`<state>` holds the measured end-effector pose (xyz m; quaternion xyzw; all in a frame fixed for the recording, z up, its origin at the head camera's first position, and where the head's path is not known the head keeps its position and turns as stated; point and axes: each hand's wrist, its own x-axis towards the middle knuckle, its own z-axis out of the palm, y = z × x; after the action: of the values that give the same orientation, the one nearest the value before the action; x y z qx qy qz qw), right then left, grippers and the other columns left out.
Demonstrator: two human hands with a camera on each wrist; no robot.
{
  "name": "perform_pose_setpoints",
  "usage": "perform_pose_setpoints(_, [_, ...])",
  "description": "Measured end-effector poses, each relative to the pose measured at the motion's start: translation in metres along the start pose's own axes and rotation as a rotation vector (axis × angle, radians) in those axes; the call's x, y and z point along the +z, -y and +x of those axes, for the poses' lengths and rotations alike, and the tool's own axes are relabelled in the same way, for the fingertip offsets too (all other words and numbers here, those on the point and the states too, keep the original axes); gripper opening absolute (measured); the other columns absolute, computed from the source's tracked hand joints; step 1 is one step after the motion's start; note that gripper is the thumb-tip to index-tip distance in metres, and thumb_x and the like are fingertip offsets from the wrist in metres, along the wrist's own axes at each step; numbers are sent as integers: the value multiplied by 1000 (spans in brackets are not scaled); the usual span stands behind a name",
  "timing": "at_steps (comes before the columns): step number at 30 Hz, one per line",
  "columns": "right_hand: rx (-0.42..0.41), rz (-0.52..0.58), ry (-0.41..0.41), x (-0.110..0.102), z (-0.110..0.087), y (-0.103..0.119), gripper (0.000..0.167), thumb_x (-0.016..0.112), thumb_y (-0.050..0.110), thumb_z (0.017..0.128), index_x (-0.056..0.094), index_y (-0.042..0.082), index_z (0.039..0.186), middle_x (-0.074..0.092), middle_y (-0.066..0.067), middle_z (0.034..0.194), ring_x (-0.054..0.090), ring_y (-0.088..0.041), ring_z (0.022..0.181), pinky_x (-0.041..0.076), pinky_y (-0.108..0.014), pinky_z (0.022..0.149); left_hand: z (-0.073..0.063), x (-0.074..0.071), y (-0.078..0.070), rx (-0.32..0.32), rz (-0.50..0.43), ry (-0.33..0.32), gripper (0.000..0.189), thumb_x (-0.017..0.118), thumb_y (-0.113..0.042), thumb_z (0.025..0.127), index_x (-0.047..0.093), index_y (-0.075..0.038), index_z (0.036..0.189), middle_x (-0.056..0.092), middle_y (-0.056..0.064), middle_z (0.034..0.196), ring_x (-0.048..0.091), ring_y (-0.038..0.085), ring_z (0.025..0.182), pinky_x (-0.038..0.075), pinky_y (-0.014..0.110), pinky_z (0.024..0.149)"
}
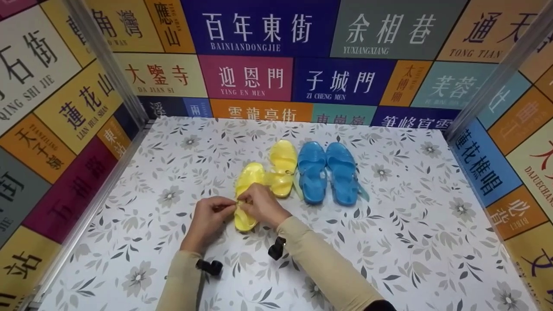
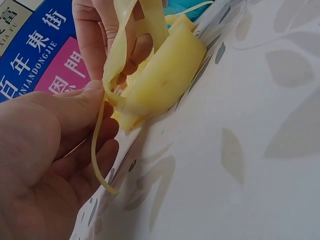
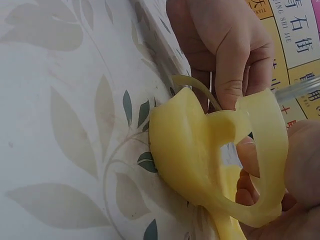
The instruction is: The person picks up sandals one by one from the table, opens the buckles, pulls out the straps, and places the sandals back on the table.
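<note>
A yellow plastic sandal (image 1: 250, 173) lies toe-end away on the table, left of its mate, with both hands at its ankle strap. My left hand (image 1: 211, 219) pinches the narrow strap between thumb and forefinger. In the left wrist view the thin tail of that strap (image 2: 95, 159) hangs below the fingertips. From the other side my right hand (image 1: 265, 206) grips the wider part of the strap (image 3: 272, 150), which stands up as a loop over the heel. The right fingers are partly hidden behind this loop in the right wrist view.
The other yellow sandal (image 1: 283, 156) sits just right of the hands. Beside it are two blue sandals (image 1: 312, 156) (image 1: 341, 157), their straps loose at the sides. A floral cloth covers the table (image 1: 414, 242), and printed sign panels (image 1: 246, 80) wall it in.
</note>
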<state>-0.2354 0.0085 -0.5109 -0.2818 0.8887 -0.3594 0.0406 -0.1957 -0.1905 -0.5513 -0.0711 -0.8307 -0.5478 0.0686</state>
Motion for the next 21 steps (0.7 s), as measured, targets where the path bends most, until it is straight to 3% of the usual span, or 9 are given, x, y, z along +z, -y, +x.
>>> perform_pose_setpoints(5, [-5,-6,-6,4,-1,-2,20,74,11,94,81,8,113,77,-4,104,68,-16,93,55,-28,82,-3,-2,-2,-51,-22,1,8,85,-14,89,85,-20,95,79,-2,93,74,17,86,59,26,78])
perform_pose_setpoints(9, [13,9,23,4,-1,-3,20,72,14,97,81,9,114,79,-3,106,70,-15,96,57,-29,85,-4,-2,-1,-52,-13,-9,7,85,-18,90,84,-22,95,79,-3,93,74,17,88,59,27,81])
perform_pose_setpoints(14, [-10,8,31,3,-1,-5,20,71,15,98,80,9,114,79,-2,106,71,-14,97,58,-29,87,-4,-1,1,1,-16,-18,5,84,-19,90,85,-22,95,79,-4,93,73,16,88,58,27,82])
perform_pose_setpoints(21, [-84,13,8,4,0,-9,18,71,15,96,80,5,108,80,-5,99,74,-16,90,59,-28,82,-1,0,3,127,-7,-25,6,82,-15,91,84,-18,96,79,-5,95,74,17,93,57,26,86])
